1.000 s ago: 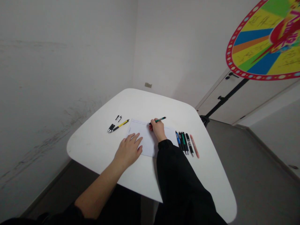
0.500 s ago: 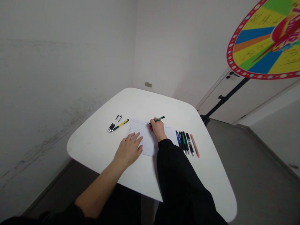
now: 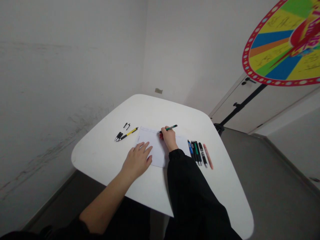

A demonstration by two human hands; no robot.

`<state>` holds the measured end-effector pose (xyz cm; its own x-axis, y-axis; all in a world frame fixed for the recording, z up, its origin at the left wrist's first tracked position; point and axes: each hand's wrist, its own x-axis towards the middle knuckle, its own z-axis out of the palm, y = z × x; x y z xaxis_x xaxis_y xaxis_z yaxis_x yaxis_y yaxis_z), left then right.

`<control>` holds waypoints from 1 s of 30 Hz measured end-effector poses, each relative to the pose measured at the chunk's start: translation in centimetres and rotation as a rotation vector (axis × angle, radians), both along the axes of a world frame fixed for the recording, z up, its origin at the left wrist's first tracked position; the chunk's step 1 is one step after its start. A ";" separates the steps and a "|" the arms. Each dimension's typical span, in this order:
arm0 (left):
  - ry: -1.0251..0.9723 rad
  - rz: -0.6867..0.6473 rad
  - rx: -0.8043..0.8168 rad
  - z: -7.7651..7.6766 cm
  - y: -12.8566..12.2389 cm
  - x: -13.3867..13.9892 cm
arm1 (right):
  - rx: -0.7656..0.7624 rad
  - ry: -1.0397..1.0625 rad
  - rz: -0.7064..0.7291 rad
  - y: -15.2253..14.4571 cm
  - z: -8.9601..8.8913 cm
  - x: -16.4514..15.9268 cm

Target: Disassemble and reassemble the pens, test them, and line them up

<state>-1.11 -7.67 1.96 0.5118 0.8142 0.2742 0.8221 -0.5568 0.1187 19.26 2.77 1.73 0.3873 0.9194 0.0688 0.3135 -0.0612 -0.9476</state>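
Observation:
A sheet of white paper point(image 3: 156, 153) lies on the white table point(image 3: 150, 190), with faint writing along its top and left edge. My right hand point(image 3: 168, 138) is closed around a green and black pen point(image 3: 171, 127), its tip down at the upper part of the sheet. Flat with fingers spread, my left hand point(image 3: 138, 159) rests over the paper's lower left edge. Left of the sheet lie a yellow and black pen point(image 3: 129, 133) and several black and clear pens point(image 3: 118, 136).
Right of the paper, several pens point(image 3: 195, 152) lie side by side, with a pink pen point(image 3: 208, 156) outermost. A colourful prize wheel point(image 3: 282, 50) on a black stand point(image 3: 240, 106) rises beyond the table's right side. Walls meet behind the table.
The pen's upper end has shifted slightly to the right, with its tip still near the same top lines. My left hand stays in place.

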 end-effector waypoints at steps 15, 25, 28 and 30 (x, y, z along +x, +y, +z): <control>-0.006 -0.001 -0.003 0.0 0.0 0.1 | -0.016 -0.059 -0.006 0.3 -0.3 0.0; -0.001 -0.001 -0.007 0.1 -0.1 0.1 | 0.003 -0.010 -0.009 0.2 -0.4 0.1; -0.004 -0.002 -0.003 0.1 -0.1 0.1 | -0.009 -0.019 0.004 0.0 0.0 -0.1; -0.008 -0.003 0.000 0.1 -0.1 0.1 | -0.005 -0.012 -0.006 -0.1 0.2 -0.1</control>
<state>-1.05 -7.74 2.04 0.5119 0.8127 0.2784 0.8194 -0.5592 0.1257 19.16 2.69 1.88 0.3919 0.9174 0.0691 0.3243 -0.0674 -0.9436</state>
